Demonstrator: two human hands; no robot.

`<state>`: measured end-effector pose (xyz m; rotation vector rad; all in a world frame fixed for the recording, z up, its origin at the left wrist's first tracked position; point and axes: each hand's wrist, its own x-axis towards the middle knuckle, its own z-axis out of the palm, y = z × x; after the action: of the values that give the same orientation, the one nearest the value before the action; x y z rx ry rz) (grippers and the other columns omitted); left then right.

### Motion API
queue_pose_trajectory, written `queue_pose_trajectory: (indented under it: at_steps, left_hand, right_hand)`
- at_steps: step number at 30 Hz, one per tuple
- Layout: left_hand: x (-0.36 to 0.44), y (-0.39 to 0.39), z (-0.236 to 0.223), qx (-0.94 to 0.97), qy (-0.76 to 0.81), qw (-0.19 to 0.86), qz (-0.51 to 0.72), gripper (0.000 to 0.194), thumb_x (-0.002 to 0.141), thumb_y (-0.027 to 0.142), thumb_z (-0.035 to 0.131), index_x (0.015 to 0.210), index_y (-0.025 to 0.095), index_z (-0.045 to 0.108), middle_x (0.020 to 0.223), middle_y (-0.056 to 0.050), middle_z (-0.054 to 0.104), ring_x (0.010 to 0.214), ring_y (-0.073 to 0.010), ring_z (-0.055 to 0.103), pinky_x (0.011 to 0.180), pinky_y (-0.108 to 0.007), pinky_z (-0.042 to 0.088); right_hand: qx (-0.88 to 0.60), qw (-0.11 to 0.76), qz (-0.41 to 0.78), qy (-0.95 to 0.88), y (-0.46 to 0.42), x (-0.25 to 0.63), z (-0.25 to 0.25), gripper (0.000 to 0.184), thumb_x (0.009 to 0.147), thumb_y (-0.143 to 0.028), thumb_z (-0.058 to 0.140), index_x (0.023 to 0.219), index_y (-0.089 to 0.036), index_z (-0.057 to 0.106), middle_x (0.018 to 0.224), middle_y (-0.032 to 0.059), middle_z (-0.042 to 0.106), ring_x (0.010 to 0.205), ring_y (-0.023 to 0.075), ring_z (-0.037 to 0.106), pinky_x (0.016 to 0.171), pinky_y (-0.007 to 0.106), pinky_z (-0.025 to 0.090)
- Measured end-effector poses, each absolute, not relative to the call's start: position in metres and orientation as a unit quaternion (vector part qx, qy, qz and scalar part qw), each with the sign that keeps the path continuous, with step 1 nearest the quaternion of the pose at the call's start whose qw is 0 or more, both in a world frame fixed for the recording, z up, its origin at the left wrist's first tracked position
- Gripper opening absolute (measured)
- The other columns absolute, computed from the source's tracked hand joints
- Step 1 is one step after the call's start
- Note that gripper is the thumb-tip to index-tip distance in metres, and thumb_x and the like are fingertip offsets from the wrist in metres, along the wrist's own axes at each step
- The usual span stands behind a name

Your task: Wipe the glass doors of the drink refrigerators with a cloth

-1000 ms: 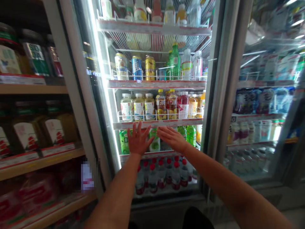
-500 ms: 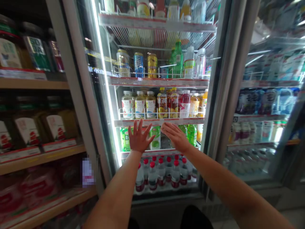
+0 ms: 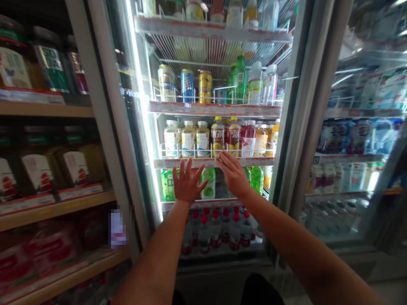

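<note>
My left hand is raised with its fingers spread, palm forward, in front of a fridge's glass door. It appears to rest against the glass, and no object shows in it. Beyond it are green bottles. My right hand is at a shelf edge, its fingers pressed together and bent. A small pale patch shows by its fingertips; whether this is a thin cloth or part of the hand I cannot make out. Just behind those fingertips stand yellow-capped tea bottles.
Cans and more bottles fill the upper shelves. Red-capped water bottles stand at the bottom. To the left is a wooden shelf with large drink bottles. Another glass-fronted fridge is on the right, past a metal door frame.
My right hand has moved up a little, from below the shelf edge onto it, and its fingers are more bent. My left hand keeps its place. The view has shifted slightly.
</note>
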<state>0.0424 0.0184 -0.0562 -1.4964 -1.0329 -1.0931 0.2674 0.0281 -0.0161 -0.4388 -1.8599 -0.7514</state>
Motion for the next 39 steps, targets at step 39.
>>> queue_pose_trajectory:
  at_steps: [39]
  left_hand:
    - [0.040, 0.018, -0.057, -0.644, -0.414, 0.468, -0.441, 0.063, 0.090, 0.051, 0.069, 0.149, 0.044, 0.046, 0.162, 0.000, 0.037, 0.157, -0.0343, 0.000, 0.123, -0.065, 0.002]
  right_hand:
    - [-0.166, 0.524, -0.309, -0.776, 0.040, 0.218, 0.046, 0.050, 0.100, -0.010, 0.043, 0.149, -0.023, 0.051, 0.153, 0.0059, 0.053, 0.151, 0.0217, 0.034, 0.125, 0.046, 0.036]
